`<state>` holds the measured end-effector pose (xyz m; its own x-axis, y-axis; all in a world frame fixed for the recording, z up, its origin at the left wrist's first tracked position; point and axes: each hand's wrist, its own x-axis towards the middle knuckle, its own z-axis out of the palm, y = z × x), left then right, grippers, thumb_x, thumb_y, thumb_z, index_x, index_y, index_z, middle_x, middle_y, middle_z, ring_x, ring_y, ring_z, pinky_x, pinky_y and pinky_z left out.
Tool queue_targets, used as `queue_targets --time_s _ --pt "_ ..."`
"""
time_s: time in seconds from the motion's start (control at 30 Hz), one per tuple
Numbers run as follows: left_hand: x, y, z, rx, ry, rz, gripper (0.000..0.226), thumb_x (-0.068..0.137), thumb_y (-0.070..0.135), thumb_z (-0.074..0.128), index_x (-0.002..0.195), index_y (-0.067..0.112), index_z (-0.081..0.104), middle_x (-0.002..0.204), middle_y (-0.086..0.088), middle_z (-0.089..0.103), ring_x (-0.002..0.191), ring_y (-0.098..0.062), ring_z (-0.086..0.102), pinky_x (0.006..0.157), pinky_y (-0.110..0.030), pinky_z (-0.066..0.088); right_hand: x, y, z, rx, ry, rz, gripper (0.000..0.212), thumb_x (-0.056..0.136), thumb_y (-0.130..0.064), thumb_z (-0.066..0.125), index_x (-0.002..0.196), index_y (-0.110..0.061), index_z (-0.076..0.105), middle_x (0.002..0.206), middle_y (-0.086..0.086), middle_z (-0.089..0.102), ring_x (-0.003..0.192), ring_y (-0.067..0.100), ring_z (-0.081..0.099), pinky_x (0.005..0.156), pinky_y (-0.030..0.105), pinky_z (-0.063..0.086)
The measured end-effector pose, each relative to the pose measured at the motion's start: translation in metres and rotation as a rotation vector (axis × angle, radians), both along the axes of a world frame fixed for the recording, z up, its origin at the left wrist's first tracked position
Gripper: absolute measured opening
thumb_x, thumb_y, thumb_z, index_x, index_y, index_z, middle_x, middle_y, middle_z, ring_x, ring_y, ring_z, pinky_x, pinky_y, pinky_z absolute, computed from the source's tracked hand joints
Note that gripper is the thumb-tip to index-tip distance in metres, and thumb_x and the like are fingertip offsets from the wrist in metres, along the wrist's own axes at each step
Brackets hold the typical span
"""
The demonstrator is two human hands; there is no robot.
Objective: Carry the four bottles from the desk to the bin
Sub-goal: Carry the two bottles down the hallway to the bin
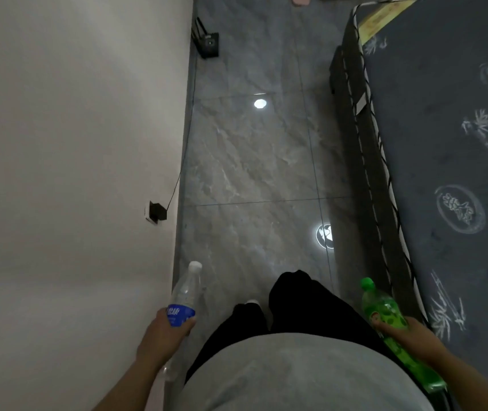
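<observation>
My left hand (167,330) grips a clear water bottle (185,292) with a blue label and a white cap, which points forward. My right hand (408,333) is closed around a green soda bottle (380,307) with a green cap, held at an angle beside my hip. Both bottles are carried low, on either side of my body, above the grey tiled floor (251,161). No desk or bin is in view.
A white wall (73,143) runs along the left, with a black plug (158,211) in a socket and a cable leading to a black router (208,44) on the floor. A dark patterned mattress (450,173) on its bed base borders the right. A floor strip lies between.
</observation>
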<state>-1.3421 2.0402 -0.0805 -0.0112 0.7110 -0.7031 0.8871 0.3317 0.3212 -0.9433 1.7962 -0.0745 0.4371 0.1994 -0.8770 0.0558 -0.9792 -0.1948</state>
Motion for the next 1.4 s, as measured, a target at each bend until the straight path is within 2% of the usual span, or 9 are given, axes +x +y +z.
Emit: queue_targets --time_s 0.13,0.33,0.5,0.73,1.0,1.13,1.2,1.27,1.4 --pt "0.071 0.081 -0.004 0.057 -0.048 -0.078 0.061 0.07 0.05 0.073 0.114 0.013 0.05 0.097 -0.002 0.057 0.075 -0.014 0.051 0.057 -0.023 0.037 0.032 0.037 -0.001 -0.028 0.0 -0.079 0.039 0.079 -0.047 0.067 0.091 -0.01 0.071 0.08 0.012 0.069 0.074 0.025 0.064 0.073 0.031 0.045" --pt "0.157 0.15 -0.013 0.056 -0.052 -0.02 0.069 0.071 0.049 0.071 0.12 0.008 0.045 0.095 -0.002 0.055 0.079 -0.016 0.052 0.063 -0.026 0.04 0.128 0.122 -0.002 0.01 -0.017 -0.111 0.051 0.076 -0.048 0.069 0.105 -0.006 0.067 0.097 0.02 0.071 0.088 0.032 0.065 0.086 0.039 0.05" --pt "0.188 0.183 -0.017 -0.035 0.003 0.068 0.067 0.071 0.045 0.074 0.117 0.005 0.046 0.087 -0.001 0.054 0.075 -0.016 0.052 0.068 -0.03 0.04 0.199 0.213 0.011 0.113 -0.078 -0.1 0.044 0.077 -0.048 0.068 0.098 -0.009 0.069 0.088 0.016 0.07 0.084 0.031 0.065 0.077 0.034 0.047" --pt "0.239 0.27 -0.028 -0.148 0.094 0.118 0.075 0.069 0.045 0.075 0.12 -0.001 0.046 0.108 -0.016 0.057 0.088 -0.024 0.051 0.09 -0.038 0.044 0.262 0.328 0.0 0.113 -0.059 -0.071 0.053 0.073 -0.057 0.067 0.102 -0.012 0.067 0.095 0.015 0.071 0.089 0.031 0.066 0.081 0.036 0.051" --pt "0.351 0.435 -0.007 -0.049 0.006 0.003 0.059 0.073 0.044 0.072 0.111 0.007 0.047 0.094 -0.006 0.053 0.085 -0.023 0.052 0.076 -0.03 0.041 0.318 0.416 0.011 0.019 -0.051 -0.131 0.042 0.075 -0.052 0.068 0.091 -0.013 0.068 0.09 0.014 0.071 0.086 0.031 0.065 0.081 0.035 0.049" --pt "0.418 0.517 0.002 0.003 -0.1 -0.069 0.04 0.073 0.043 0.073 0.087 0.018 0.046 0.083 -0.002 0.057 0.082 -0.025 0.059 0.066 -0.028 0.043 0.353 0.455 0.015 0.015 -0.06 -0.21 0.038 0.078 -0.048 0.066 0.097 -0.016 0.065 0.094 0.014 0.066 0.087 0.029 0.061 0.079 0.031 0.043" --pt "0.449 0.554 0.001 0.012 -0.122 -0.102 0.044 0.073 0.044 0.073 0.094 0.02 0.042 0.084 0.001 0.056 0.076 -0.017 0.056 0.062 -0.026 0.042 0.374 0.481 0.013 -0.006 -0.064 -0.231 0.039 0.078 -0.048 0.067 0.096 -0.014 0.067 0.091 0.014 0.066 0.085 0.028 0.061 0.078 0.031 0.042" --pt "0.478 0.587 -0.002 0.014 -0.129 -0.091 0.046 0.073 0.044 0.073 0.098 0.02 0.042 0.085 0.002 0.056 0.076 -0.016 0.056 0.062 -0.027 0.043 0.405 0.513 0.005 -0.016 -0.051 -0.234 0.042 0.077 -0.049 0.067 0.096 -0.011 0.068 0.091 0.014 0.066 0.084 0.028 0.061 0.078 0.03 0.042" --pt "0.519 0.627 -0.003 0.03 -0.114 -0.013 0.035 0.072 0.04 0.075 0.079 0.019 0.047 0.072 0.004 0.055 0.074 -0.022 0.057 0.061 -0.028 0.041 0.468 0.592 0.004 0.022 -0.057 -0.228 0.045 0.077 -0.049 0.067 0.095 -0.008 0.068 0.09 0.016 0.067 0.082 0.031 0.061 0.076 0.033 0.044"
